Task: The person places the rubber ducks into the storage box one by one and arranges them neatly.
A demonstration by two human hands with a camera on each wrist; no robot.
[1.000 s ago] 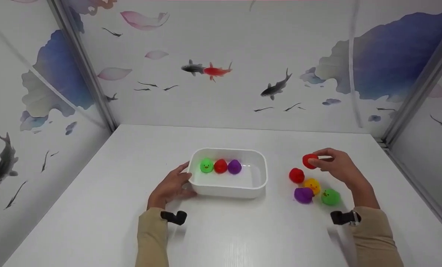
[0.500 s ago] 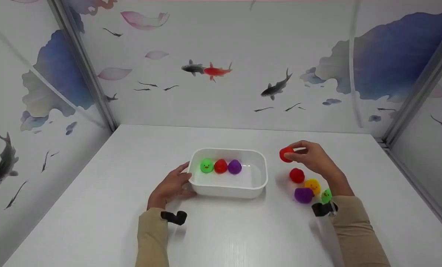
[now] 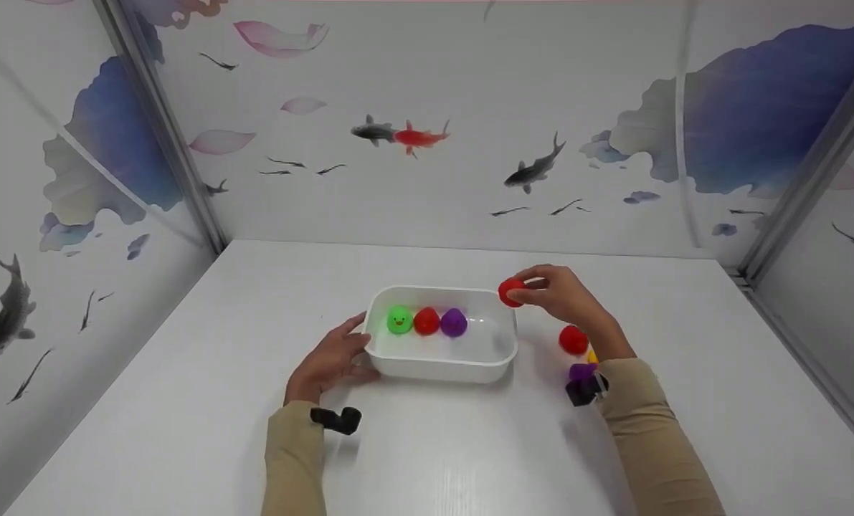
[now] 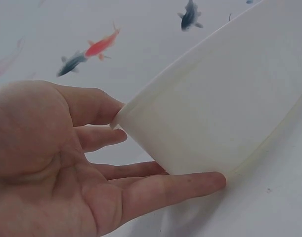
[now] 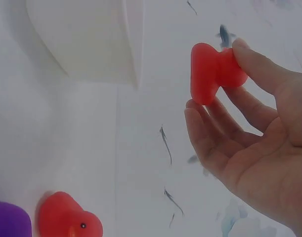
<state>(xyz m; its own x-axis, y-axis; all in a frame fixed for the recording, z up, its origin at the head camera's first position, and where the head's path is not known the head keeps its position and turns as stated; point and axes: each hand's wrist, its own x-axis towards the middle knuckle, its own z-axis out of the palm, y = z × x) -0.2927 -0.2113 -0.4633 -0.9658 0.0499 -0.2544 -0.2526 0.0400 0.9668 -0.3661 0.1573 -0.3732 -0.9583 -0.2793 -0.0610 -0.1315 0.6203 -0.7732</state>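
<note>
A white rectangular tub [image 3: 441,369] stands on the table, holding a green rubber duck [image 3: 399,320], a red one [image 3: 427,322] and a purple one [image 3: 453,322] in a row. At its left end my left hand [image 3: 332,358] touches the corner, fingers fairly straight; in the left wrist view the thumb [image 4: 190,187] lies along the lower wall. My right hand [image 3: 557,294] pinches another red rubber duck [image 3: 511,292] between thumb and fingers, above the tub's far right corner. The right wrist view shows this red duck [image 5: 206,74] side-on.
Right of the tub lie a red duck [image 3: 573,340], a yellow duck [image 3: 592,357] and a purple duck [image 3: 581,372], the last two partly hidden by the right forearm. White printed panels [image 3: 462,201] enclose the table [image 3: 427,444] at the back and sides.
My right hand has carried the red rubber duck leftward, from above the loose ducks to the tub's right rim. Its sleeve now hides the loose green duck. My left hand and the tub stay put.
</note>
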